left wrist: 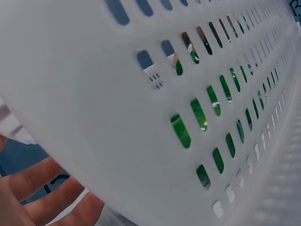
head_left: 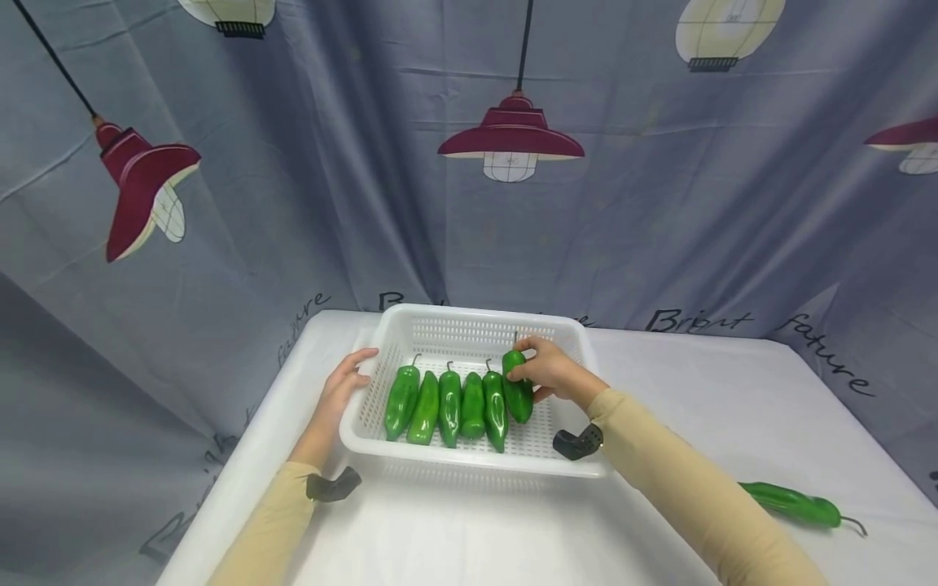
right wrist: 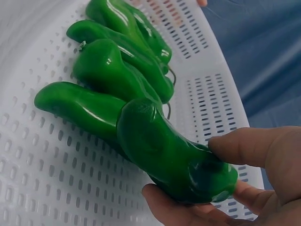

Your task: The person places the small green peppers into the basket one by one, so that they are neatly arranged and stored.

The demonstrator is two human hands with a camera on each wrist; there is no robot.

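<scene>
My right hand [head_left: 545, 368] pinches a glossy green pepper [head_left: 519, 399] near its stem end, thumb on one side and fingers on the other, inside the white plastic basket [head_left: 469, 462]. In the right wrist view the held pepper [right wrist: 164, 150] overlaps the neighbouring pepper [right wrist: 80, 106]. Several more green peppers [head_left: 449, 407] lie side by side along the basket floor, mostly with stems toward the back. At the basket's left rim is my left hand [head_left: 340, 391], its fingers loosely extended against the side. The left wrist view shows its fingers [left wrist: 44, 176] beside the perforated wall.
Another green pepper [head_left: 795, 505] lies on the white table [head_left: 681, 382] at the right, partly behind my right sleeve. A grey-blue curtain [head_left: 381, 203] printed with lamps hangs behind the table. Dark wrist bands [head_left: 579, 443] sit at both cuffs.
</scene>
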